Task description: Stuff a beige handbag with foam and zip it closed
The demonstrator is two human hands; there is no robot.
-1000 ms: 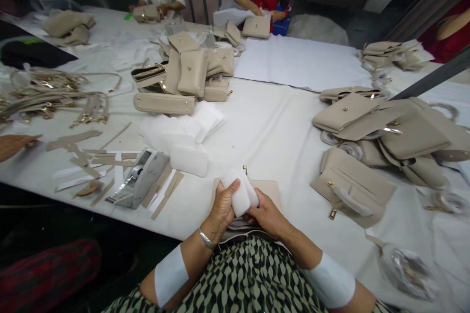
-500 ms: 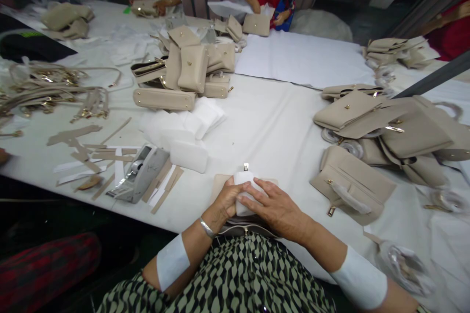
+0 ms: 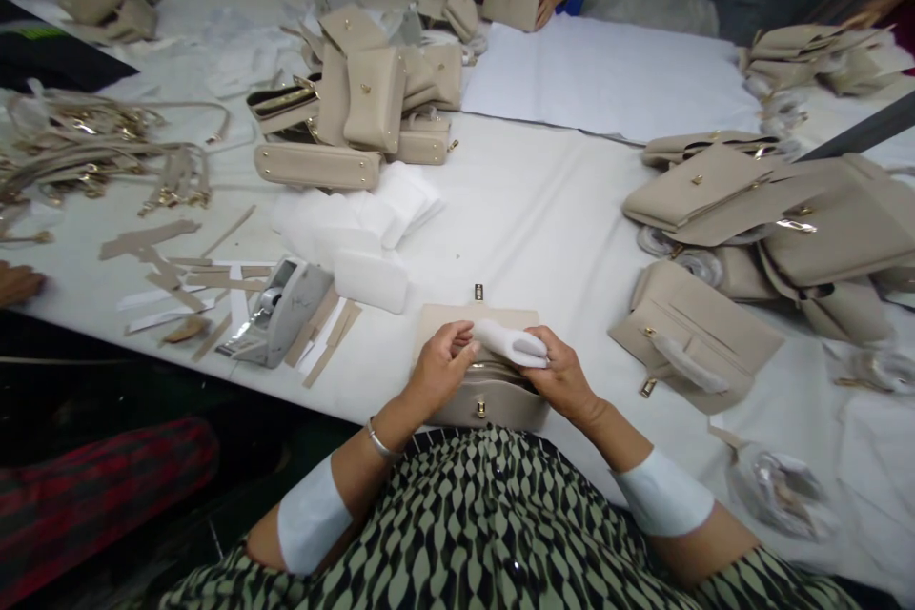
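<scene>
A white foam sheet (image 3: pixel 511 343), folded over into a roll, is gripped at its right end by my right hand (image 3: pixel 566 379). My left hand (image 3: pixel 439 364) is at the roll's other end, fingers half curled and thumb apart from them, with nothing visible between them. Under both hands a beige handbag (image 3: pixel 457 405) lies against my front, its zipped mouth partly hidden by the foam. Its flap (image 3: pixel 436 316) is folded back on the table, and a gold clasp plate (image 3: pixel 478 292) sticks out beyond it.
Left stand a tape dispenser (image 3: pixel 275 310), beige and white strips (image 3: pixel 325 338) and stacked foam sheets (image 3: pixel 368 276). Handbags are piled at the back (image 3: pixel 376 100) and right (image 3: pixel 822 229); one opened bag (image 3: pixel 697 334) lies nearer. Straps (image 3: pixel 92 152) lie far left. Co-workers' hands show across the table.
The foam, earlier flat under both hands, is now folded and lifted at the right. My hands have moved apart, uncovering the bag's mouth and front. The view has tilted slightly downward.
</scene>
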